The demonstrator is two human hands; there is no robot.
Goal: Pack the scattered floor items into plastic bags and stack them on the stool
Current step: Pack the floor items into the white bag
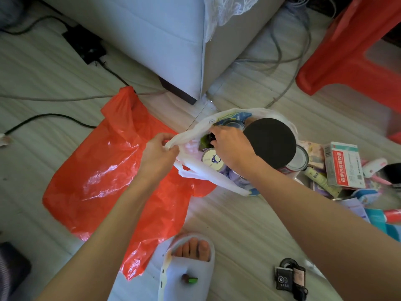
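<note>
Bag (195, 170) looks floppy, tin-heavy; my left hand (159, 152) pinches its handle, right hand (232, 148) grips something inside, so I'd lift by both handles.

The floor (238, 224) is pale wood-look planking with a grey-green streaked grain, running across the whole view. At the far centre stands a light grey upholstered sofa (152, 40), its corner jutting toward the viewer, raised on a dark foot (178, 92). A piece of white lace cloth (227, 11) hangs over its top edge. Grey cables (288, 46) loop over the floor to the right of the sofa, and a black cable (50, 116) trails across the left side. A black power adapter (84, 44) lies far left by the sofa. Daylight is soft and even.
</note>
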